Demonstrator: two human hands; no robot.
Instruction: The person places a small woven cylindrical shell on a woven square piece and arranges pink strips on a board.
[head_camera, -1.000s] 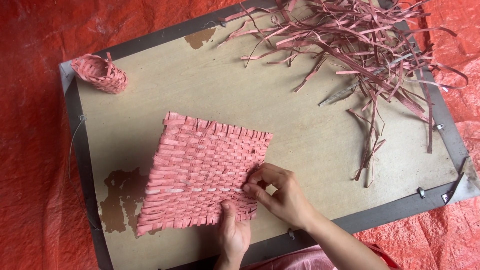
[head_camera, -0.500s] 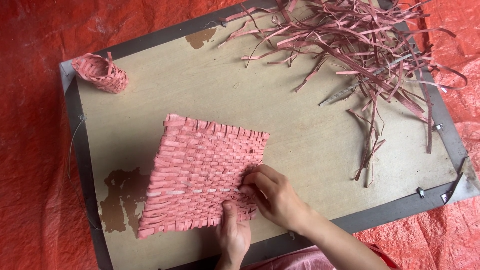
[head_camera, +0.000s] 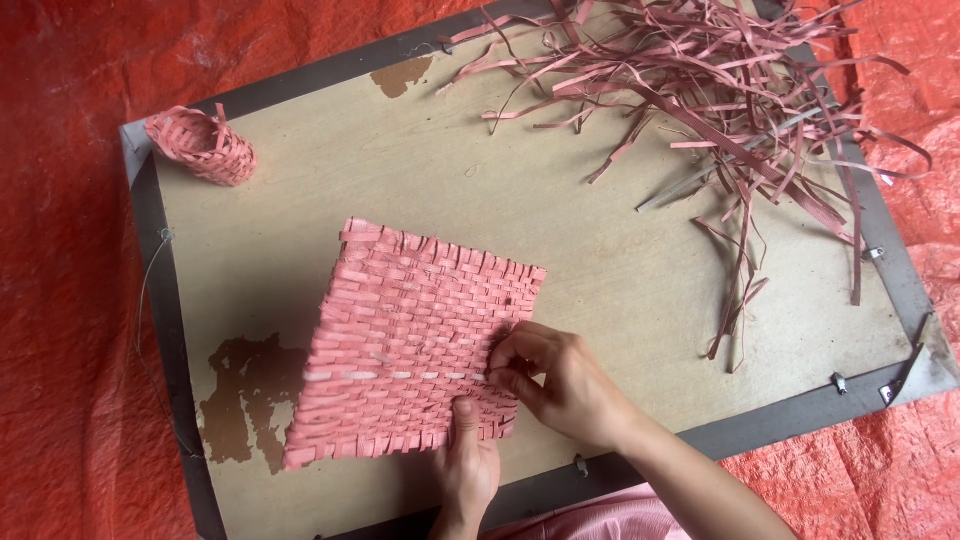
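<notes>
A square pink woven mat of flat strips lies on a tan wooden board. My left hand presses its thumb and fingers on the mat's near edge, holding it down. My right hand pinches a strip at the mat's right near corner, fingers curled over the weave. One row across the mat looks paler than the others.
A loose heap of pink-brown strips covers the board's far right. A small woven pink basket lies on its side at the far left corner. The board has a dark metal frame and rests on a red tarp.
My right hand has slid a little left along the mat's near right edge. The mat has shifted slightly. My left hand stays in place.
</notes>
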